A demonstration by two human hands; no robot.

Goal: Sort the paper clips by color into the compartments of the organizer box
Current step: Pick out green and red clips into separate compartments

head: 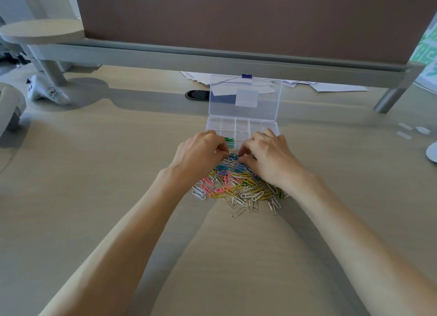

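Observation:
A heap of paper clips (238, 188) in pink, yellow, blue, green, white and silver lies on the desk. Just behind it stands the clear organizer box (241, 126), its lid (246, 95) raised. A few green clips (229, 140) lie in one near compartment. My left hand (201, 150) hovers at the heap's far left edge with fingers curled down; whether it pinches a clip is hidden. My right hand (267, 154) is at the far right edge, thumb and fingertips closing on clips at the top of the heap. Both hands cover the box's front rim.
A brown partition on a grey rail (212, 57) runs across the back, with loose papers (331, 86) beneath it. A black cable grommet (196, 95) sits left of the lid. A white object (47, 93) lies far left, small white bits (411, 130) far right.

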